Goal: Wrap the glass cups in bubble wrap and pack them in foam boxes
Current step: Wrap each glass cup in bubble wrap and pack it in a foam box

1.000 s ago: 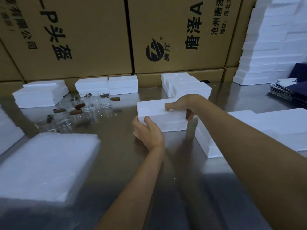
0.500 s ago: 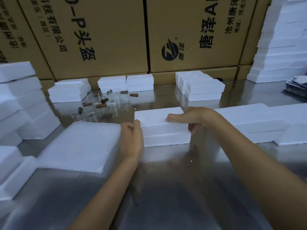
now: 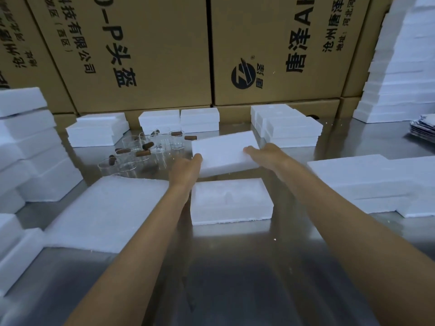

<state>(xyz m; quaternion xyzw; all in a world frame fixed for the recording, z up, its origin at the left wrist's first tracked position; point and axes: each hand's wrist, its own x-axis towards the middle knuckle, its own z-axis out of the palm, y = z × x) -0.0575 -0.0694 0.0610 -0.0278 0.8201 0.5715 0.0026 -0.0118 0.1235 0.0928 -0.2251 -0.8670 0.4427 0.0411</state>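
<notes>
I hold a white foam lid (image 3: 223,152) in the air between both hands, tilted, just above and behind the open foam box base (image 3: 231,203). My left hand (image 3: 186,170) grips the lid's near-left corner. My right hand (image 3: 266,154) grips its right end. The base sits on the steel table (image 3: 235,267) with moulded hollows showing inside. Several glass cups with brown wooden handles (image 3: 146,151) stand in a cluster behind and to the left. A stack of bubble wrap sheets (image 3: 106,210) lies left of the base.
Closed foam boxes (image 3: 289,130) line the back of the table and stack at the far left (image 3: 26,142) and right (image 3: 367,180). Big cardboard cartons (image 3: 146,52) form a wall behind. A tall foam pile (image 3: 404,67) and dark flat packs (image 3: 423,130) are at the right.
The closed foam box was pulled nearer, then its lid came off. Both hands now hold the lid lifted above the base, which stays on the table.
</notes>
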